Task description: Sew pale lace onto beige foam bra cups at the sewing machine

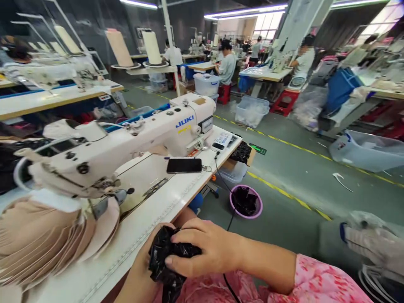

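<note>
**Two Hands on One Black Bundle**

At far left, a fanned stack of beige pieces lies beside the needle end of your sewing machine. Right of these runs the near edge of the worktable.

Your left hand supports the black plastic from behind and left; its fingers are largely hidden, so their closure cannot be told. The bundle is held just off the table edge, above your lap. Its long axis runs steeply through the view, the loose tail pointing down toward you; a shorter lobe points right.

Expect light, soft, slippery film that may tear; grip the gathered middle, not the tail. Your right hand is clamped on it, thumb below, fingers above.

Further right, a purple basin stands on the floor.
</note>
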Tool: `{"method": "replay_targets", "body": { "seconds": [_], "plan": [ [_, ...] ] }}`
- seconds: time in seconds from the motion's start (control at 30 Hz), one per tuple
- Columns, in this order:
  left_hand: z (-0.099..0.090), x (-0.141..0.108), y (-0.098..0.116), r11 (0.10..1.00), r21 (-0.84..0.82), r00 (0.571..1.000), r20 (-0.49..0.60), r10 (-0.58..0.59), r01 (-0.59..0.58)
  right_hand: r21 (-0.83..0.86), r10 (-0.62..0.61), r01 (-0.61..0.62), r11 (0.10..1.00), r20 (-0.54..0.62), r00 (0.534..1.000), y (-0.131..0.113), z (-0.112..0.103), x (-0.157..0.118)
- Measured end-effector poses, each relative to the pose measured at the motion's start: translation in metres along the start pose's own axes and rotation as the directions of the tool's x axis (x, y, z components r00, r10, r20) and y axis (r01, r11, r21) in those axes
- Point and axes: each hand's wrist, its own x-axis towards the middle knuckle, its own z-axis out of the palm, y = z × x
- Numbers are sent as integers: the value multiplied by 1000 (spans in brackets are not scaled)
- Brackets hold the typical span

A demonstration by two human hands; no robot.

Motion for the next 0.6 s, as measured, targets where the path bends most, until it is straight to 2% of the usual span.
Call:
{"method": "replay_targets", "body": {
  "seconds": [0.1,0.2,0.27,0.3,0.33,0.37,0.4,0.43,0.47,0.5,0.57,0.6],
  "plan": [
    [20,3,3,994,-23,986,134,-102,106,60,67,-68,996,23,998,15,-8,-15],
    [30,4,9,977,-99,931,334,-148,191,185,177,-174,967,2,984,26,-28,-30],
    [29,8,8,988,-53,910,399,-115,148,180,283,-270,946,-46,958,33,-49,-50],
    [26,11,7,997,9,918,389,-79,82,135,373,-358,924,-111,921,39,-61,-65],
    [22,16,4,995,99,936,350,-24,-12,64,482,-480,875,-214,849,47,-74,-84],
    [17,23,2,970,213,953,299,51,-119,0,604,-650,760,-369,707,59,-87,-106],
    [12,30,-2,913,339,956,255,143,-227,-6,678,-818,574,-557,480,73,-99,-131],
    [6,39,-6,827,460,944,225,242,-322,52,683,-927,371,-691,235,90,-108,-157],
    [1,48,-12,724,564,917,216,334,-397,115,663,-980,165,-748,24,108,-113,-185],
    [-3,57,-18,621,642,885,224,409,-450,137,669,-989,55,-741,-65,126,-113,-212],
    [-10,73,-33,454,729,820,259,510,-512,130,691,-985,-109,-703,-169,158,-100,-262],
    [-12,79,-41,400,752,799,270,538,-524,114,711,-974,-196,-668,-221,169,-87,-284]
  ]
}}
